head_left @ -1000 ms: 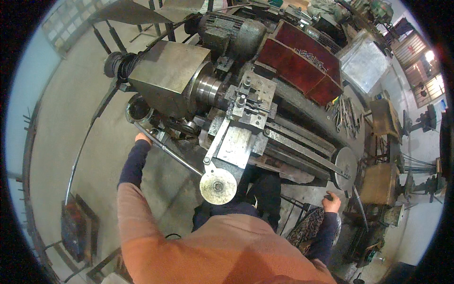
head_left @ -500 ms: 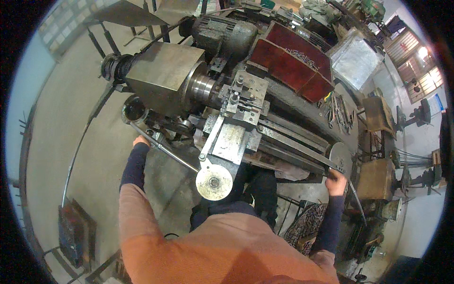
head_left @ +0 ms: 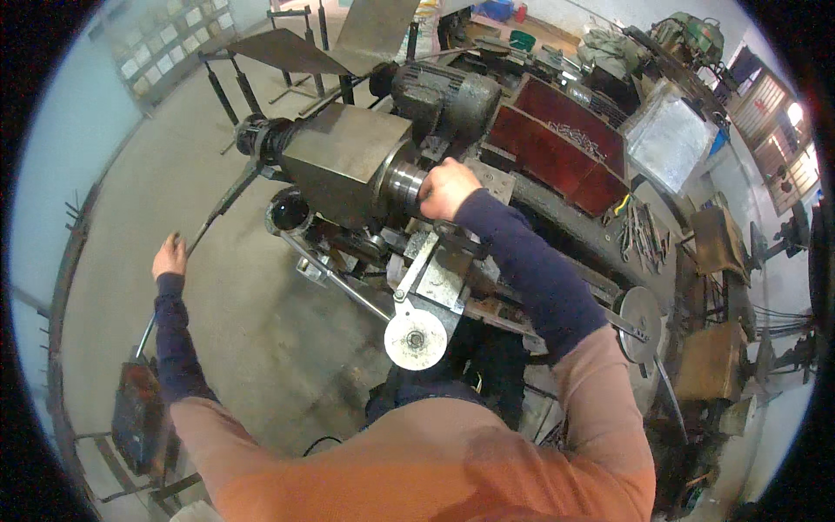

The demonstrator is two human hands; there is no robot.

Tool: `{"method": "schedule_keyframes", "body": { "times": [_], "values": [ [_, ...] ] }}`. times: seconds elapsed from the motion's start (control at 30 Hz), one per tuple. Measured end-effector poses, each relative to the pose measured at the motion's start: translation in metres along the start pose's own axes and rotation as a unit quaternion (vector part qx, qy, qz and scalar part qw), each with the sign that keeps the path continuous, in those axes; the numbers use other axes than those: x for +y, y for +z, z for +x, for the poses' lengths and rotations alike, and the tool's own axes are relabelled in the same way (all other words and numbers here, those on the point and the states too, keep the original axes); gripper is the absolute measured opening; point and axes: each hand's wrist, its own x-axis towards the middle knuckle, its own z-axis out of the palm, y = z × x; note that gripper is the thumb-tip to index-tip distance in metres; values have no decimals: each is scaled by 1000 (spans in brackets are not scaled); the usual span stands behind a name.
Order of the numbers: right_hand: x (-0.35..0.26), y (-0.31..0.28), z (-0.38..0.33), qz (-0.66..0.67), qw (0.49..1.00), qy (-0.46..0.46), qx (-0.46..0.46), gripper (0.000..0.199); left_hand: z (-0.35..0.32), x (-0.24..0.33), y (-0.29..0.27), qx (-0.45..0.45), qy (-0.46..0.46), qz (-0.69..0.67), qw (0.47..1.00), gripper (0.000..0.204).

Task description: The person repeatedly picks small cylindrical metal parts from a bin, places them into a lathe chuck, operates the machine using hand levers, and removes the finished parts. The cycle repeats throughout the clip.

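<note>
Apparently tending the spindle (head_left: 404, 185), the right hand (head_left: 450, 189) curls, hold hidden; the left hand (head_left: 170, 256) half-curls at a lever (head_left: 229, 198), grip unclear; steadiness seems needed.

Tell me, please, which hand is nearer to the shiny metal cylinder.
The right. The right hand is at the right end of the shiny metal cylinder; the left hand is far to its left, at the long rod.

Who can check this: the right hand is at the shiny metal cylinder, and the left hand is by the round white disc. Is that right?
Not quite: the left hand is not by the round white disc; the head view shows it at the long rod. The right hand is at the shiny metal cylinder.
</note>
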Motion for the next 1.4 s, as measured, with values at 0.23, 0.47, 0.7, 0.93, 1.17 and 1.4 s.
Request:
{"method": "schedule_keyframes", "body": {
  "times": [0.23,0.47,0.7,0.93,1.17,1.4],
  "values": [
    [-17,-8,8,-20,997,21,-78,30,-86,14,-1,-133,-269,73,951,58],
    [-14,-6,7,-42,997,23,-63,30,-159,141,-31,-49,-218,99,970,49],
    [-13,-25,-10,-85,994,71,3,28,-158,134,-35,-67,-221,65,971,36],
    [106,-72,-127,361,905,-62,216,39,-147,147,-31,-56,-223,44,972,35],
    [116,-54,-186,528,814,-56,235,52,-130,177,-6,12,23,-118,993,40],
    [121,-47,-197,542,804,-28,243,50,-116,293,30,-129,162,-342,917,25]
  ]
}}
